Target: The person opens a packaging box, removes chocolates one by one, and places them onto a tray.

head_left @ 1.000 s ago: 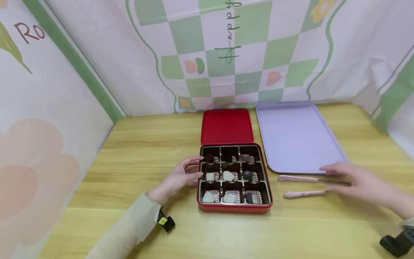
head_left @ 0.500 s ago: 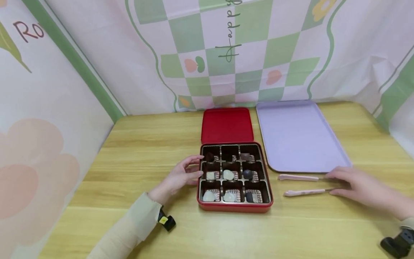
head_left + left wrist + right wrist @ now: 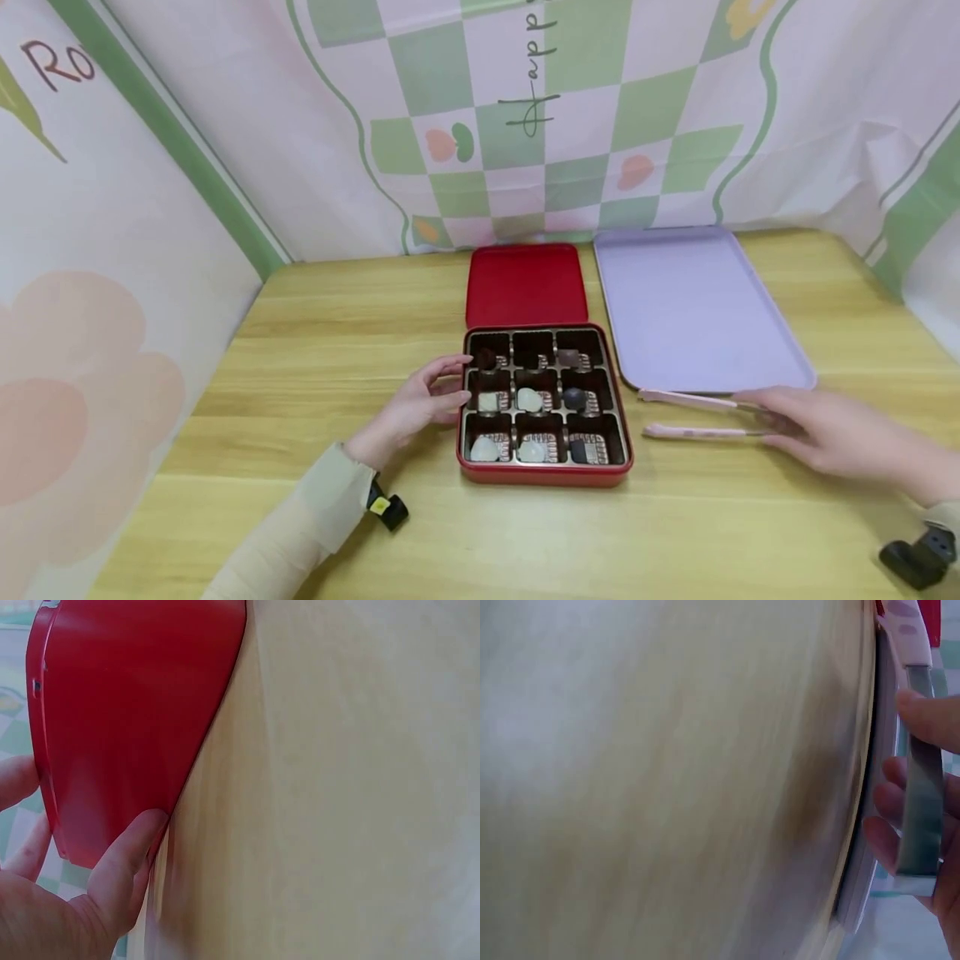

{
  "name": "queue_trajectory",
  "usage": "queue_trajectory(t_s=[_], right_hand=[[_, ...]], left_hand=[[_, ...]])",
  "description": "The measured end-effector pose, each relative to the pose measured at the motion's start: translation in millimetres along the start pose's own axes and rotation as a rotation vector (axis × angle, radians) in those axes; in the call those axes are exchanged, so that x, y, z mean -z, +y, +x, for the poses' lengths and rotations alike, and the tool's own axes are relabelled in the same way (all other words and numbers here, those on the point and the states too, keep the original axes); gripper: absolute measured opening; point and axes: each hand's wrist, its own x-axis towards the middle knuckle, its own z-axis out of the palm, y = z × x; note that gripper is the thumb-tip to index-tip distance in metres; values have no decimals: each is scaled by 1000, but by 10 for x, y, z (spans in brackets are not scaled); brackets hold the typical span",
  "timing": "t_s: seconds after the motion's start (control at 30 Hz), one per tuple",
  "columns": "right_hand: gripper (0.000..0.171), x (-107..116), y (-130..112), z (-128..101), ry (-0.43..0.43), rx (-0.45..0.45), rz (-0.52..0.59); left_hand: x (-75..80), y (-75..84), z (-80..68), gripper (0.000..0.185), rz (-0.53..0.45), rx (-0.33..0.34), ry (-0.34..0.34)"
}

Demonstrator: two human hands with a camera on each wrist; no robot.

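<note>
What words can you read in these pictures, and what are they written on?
"Happ", sideways dark letters on the green-and-pink checked backdrop cloth; the top is cut off.
"Ro", brown letters on the pale left side cloth; the rest is out of view.
The red chocolate tin, the lilac plastic tray and the pink-tipped metal tongs show no readable text.

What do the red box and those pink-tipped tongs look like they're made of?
The red box looks like painted tin: thin, smooth, glossy walls. The tongs seem to be steel, their grey arms shiny in the right wrist view, with matte pink tips, perhaps silicone.
</note>
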Motion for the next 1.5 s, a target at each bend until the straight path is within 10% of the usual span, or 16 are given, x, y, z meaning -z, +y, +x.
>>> queue_trajectory(t_s=[0.6, 0.87, 1.5], right_hand=[[51, 62, -173, 105, -62, -171, 9], [58, 152, -166, 232, 102, -101, 20], [49, 281, -111, 1001, 112, 17, -2]], left_hand=[[-11, 32, 1, 56, 6, -11, 4], [1, 12, -6, 55, 0, -8, 15], [-17, 12, -6, 55, -11, -11, 8]])
